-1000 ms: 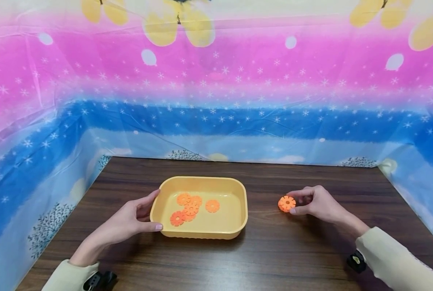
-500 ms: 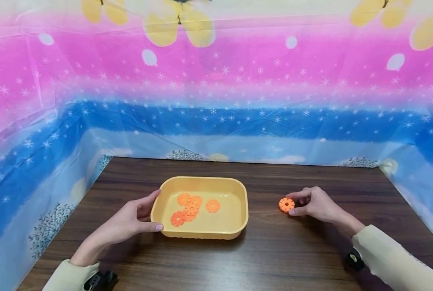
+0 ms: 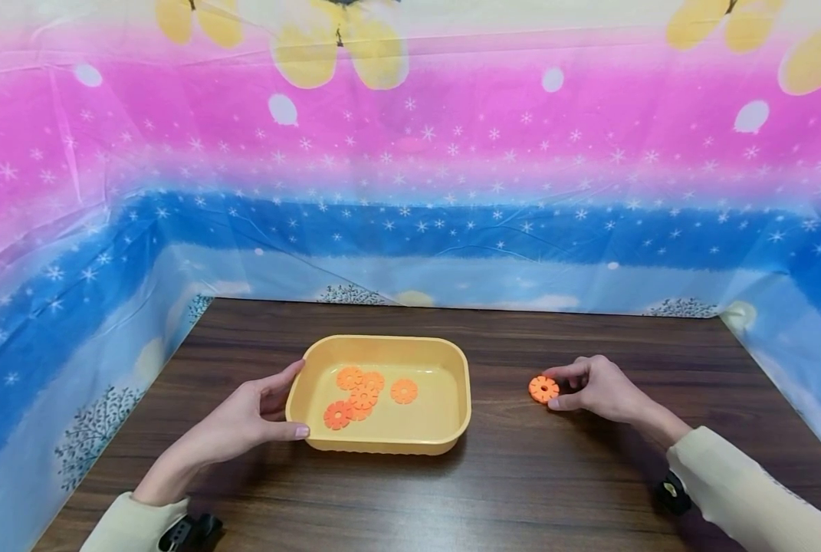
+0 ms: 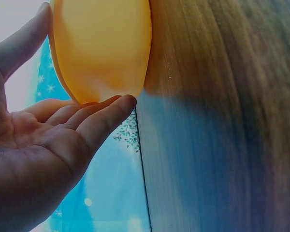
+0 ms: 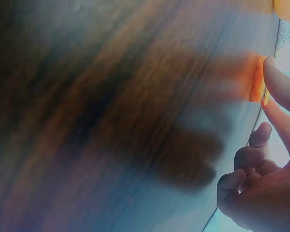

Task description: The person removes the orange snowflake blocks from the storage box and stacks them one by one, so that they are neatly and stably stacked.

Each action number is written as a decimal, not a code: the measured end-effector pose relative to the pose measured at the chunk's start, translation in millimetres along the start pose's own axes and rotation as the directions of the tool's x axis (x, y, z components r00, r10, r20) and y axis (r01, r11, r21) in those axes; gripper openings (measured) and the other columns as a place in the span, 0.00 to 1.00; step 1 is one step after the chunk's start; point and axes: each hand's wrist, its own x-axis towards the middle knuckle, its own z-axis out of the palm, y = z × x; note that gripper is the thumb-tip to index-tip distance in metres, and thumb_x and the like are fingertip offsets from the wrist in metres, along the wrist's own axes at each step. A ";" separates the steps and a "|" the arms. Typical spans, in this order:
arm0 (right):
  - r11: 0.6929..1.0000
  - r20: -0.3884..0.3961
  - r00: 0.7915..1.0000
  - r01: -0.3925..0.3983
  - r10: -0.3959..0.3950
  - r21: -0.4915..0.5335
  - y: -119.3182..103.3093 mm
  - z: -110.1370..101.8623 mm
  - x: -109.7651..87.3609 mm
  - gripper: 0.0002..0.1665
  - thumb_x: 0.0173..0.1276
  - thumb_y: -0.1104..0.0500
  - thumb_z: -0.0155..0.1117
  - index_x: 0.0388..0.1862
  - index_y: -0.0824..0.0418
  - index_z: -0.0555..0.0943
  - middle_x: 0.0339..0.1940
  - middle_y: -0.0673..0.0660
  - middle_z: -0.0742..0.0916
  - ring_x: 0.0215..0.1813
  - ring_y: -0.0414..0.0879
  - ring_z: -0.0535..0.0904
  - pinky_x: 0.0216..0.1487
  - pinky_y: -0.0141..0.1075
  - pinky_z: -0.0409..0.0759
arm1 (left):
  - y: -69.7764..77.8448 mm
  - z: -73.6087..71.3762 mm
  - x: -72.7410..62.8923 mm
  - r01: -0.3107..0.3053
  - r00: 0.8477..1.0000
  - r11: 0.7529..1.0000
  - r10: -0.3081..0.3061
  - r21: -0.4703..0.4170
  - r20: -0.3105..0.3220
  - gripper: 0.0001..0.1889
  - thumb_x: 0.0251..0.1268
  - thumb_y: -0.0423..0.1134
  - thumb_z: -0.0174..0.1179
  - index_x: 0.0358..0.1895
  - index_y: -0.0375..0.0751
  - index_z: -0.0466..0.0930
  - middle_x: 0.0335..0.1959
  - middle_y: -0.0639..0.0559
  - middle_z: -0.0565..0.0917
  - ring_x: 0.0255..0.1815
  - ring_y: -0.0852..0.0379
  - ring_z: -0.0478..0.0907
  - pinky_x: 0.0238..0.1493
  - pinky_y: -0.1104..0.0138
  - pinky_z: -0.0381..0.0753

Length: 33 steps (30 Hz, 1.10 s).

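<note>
My left hand [image 3: 284, 402] holds the left end of a yellow plastic tray [image 3: 385, 339], thumb along its front wall and fingers on the far side. In the left wrist view the tray [image 4: 102, 48] sits between the thumb and fingers of the left hand [image 4: 87, 60]. Several orange flower-shaped discs [image 3: 360, 395] lie inside it. To the right, my right hand [image 3: 554, 389] pinches one orange disc [image 3: 543, 389] by its edge, with the disc flat on the dark wooden table [image 3: 507, 475]. The right wrist view shows the disc [image 5: 256, 87] edge-on at the fingertips of the right hand [image 5: 271, 93].
A colourful plastic sheet [image 3: 410, 192] walls the table at the back and on both sides. Bare wood lies between the tray and the lone disc and along the front edge. A dark strap [image 3: 672, 494] sits at my right sleeve.
The right hand has lowered the orange disc from a tilted, lifted pose to lie flat on the table, fingers still on it. The left hand and tray have not moved.
</note>
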 end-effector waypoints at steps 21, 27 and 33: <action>1.000 0.004 1.000 0.004 -0.004 0.006 1.7 0.6 0.2 0.29 0.60 0.53 0.83 0.60 0.60 0.88 0.26 0.51 0.76 0.31 0.45 0.67 0.29 0.33 0.62 | 1.5 0.5 -0.9 0.000 1.000 1.000 0.000 -0.005 0.000 0.54 0.64 0.38 0.75 0.85 0.34 0.46 0.81 0.29 0.58 0.75 0.34 0.68 0.58 0.62 0.86; 1.000 0.004 1.000 -0.001 0.001 0.012 1.9 0.5 0.2 0.29 0.59 0.54 0.83 0.60 0.60 0.88 0.26 0.51 0.76 0.32 0.46 0.67 0.29 0.33 0.62 | 1.3 -0.2 -0.5 -0.006 1.000 1.000 0.006 -0.004 0.004 0.54 0.64 0.38 0.75 0.85 0.34 0.46 0.81 0.28 0.58 0.74 0.33 0.68 0.57 0.61 0.86; 1.000 0.005 1.000 0.000 0.000 0.010 2.3 0.7 0.8 0.29 0.59 0.54 0.83 0.60 0.60 0.88 0.26 0.51 0.76 0.32 0.46 0.67 0.29 0.33 0.62 | 0.3 -0.6 -0.4 0.001 1.000 1.000 -0.001 0.020 -0.005 0.55 0.63 0.39 0.76 0.84 0.33 0.46 0.81 0.29 0.58 0.75 0.33 0.68 0.58 0.61 0.85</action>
